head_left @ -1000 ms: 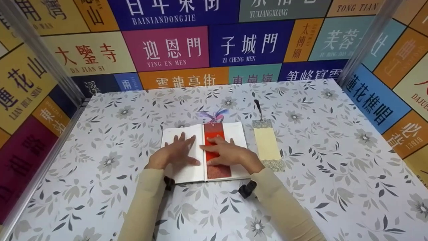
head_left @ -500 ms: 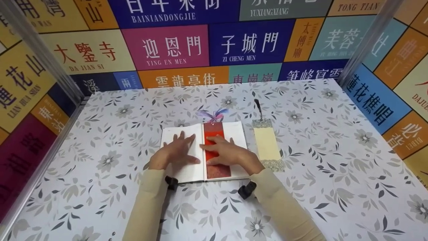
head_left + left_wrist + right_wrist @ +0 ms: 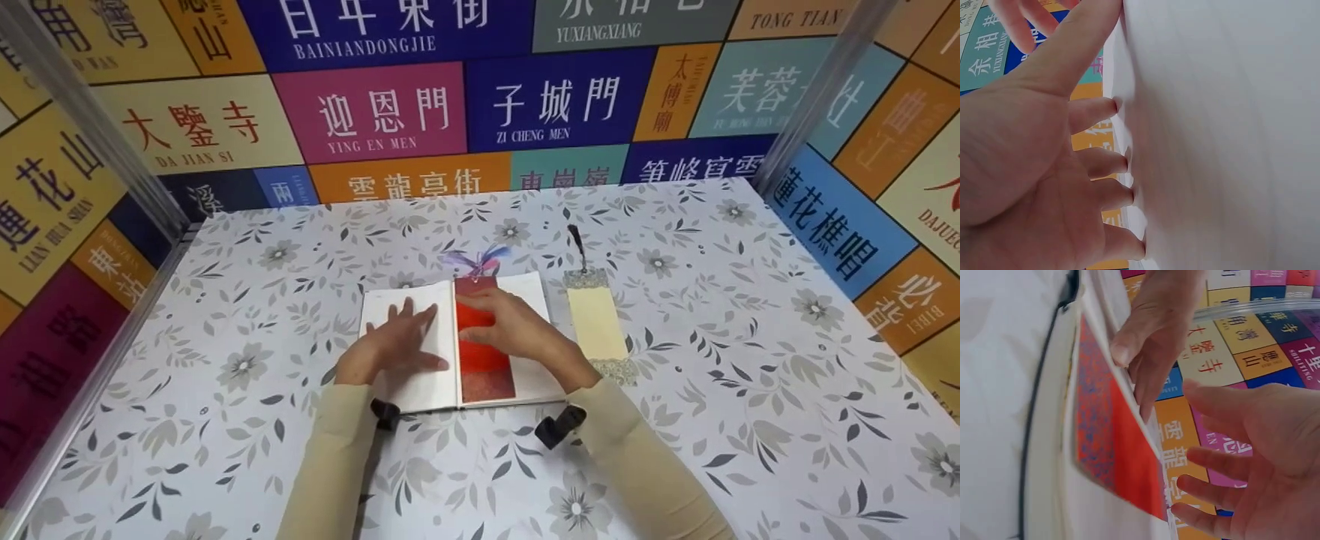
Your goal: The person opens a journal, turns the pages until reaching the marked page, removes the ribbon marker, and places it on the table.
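Note:
An open book (image 3: 416, 394) lies in the middle of the table, white pages up. My left hand (image 3: 390, 341) rests on its left page with fingers spread; in the left wrist view the fingertips touch the paper. Along the right page, beside the fold, lies a red bookmark (image 3: 487, 384) with mottled ends and a purple-pink ribbon (image 3: 480, 260) at its top. Over this bookmark hovers my right hand (image 3: 521, 326), fingers extended and holding nothing. In the right wrist view a gap shows between most of its fingers and the bookmark.
Right of the book lies a cream bookmark (image 3: 596, 322) with patterned ends and a dark tassel (image 3: 576, 244). A floral cloth (image 3: 240, 450) covers the table. Colourful panels with lettering (image 3: 375, 109) stand behind and at both sides.
My right hand has risen off the red bookmark and shifted slightly toward its top end, uncovering more of the lower part. The left hand has stayed on the page.

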`<state>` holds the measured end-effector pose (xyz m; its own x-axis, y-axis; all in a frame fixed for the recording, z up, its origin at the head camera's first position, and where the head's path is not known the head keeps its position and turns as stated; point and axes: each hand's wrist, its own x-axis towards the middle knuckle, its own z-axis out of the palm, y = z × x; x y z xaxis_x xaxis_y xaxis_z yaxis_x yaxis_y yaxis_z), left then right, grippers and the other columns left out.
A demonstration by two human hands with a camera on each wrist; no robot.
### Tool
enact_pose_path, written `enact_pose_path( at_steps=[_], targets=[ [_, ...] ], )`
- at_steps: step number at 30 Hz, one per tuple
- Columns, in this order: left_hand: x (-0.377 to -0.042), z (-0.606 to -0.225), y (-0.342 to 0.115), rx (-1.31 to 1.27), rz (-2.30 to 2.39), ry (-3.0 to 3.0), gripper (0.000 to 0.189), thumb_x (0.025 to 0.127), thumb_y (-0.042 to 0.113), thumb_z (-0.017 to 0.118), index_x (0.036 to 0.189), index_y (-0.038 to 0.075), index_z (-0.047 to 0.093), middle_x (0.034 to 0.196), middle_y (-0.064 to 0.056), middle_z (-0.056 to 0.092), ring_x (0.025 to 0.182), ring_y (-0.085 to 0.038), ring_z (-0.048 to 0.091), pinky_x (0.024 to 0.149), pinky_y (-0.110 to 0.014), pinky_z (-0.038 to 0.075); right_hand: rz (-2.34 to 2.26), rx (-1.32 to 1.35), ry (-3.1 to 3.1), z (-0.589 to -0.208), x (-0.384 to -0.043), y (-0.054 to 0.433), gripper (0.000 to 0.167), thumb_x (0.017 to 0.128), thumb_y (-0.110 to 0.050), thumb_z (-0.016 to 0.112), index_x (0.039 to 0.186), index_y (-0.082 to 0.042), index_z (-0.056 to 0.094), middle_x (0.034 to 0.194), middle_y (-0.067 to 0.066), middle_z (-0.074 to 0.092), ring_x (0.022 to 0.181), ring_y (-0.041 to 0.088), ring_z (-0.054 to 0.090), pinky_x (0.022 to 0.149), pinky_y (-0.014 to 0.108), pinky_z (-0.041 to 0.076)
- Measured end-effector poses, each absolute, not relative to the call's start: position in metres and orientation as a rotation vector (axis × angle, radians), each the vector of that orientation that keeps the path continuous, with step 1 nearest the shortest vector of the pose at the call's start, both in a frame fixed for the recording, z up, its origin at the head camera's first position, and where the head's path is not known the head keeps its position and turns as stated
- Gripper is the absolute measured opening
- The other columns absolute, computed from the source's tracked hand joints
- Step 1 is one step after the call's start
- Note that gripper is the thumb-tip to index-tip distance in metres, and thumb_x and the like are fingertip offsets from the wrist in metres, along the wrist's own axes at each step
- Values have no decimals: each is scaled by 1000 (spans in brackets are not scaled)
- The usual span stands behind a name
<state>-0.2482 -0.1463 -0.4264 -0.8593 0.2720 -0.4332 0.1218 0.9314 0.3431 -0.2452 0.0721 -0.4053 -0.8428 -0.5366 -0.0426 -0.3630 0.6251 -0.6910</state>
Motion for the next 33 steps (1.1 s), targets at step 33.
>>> enact_pose_path(
  at_steps=[33],
  targets=[
    [-249, -428, -148, 289, 432, 2601, 101, 87, 53, 72, 162, 21, 13, 167, -25, -1, 154, -49, 2, 115, -78, 12, -1021, 15, 2718, -432, -252, 64, 95, 73, -38, 89, 143, 7, 42, 135, 27, 46, 119, 37, 53, 107, 45, 47]
  ],
)
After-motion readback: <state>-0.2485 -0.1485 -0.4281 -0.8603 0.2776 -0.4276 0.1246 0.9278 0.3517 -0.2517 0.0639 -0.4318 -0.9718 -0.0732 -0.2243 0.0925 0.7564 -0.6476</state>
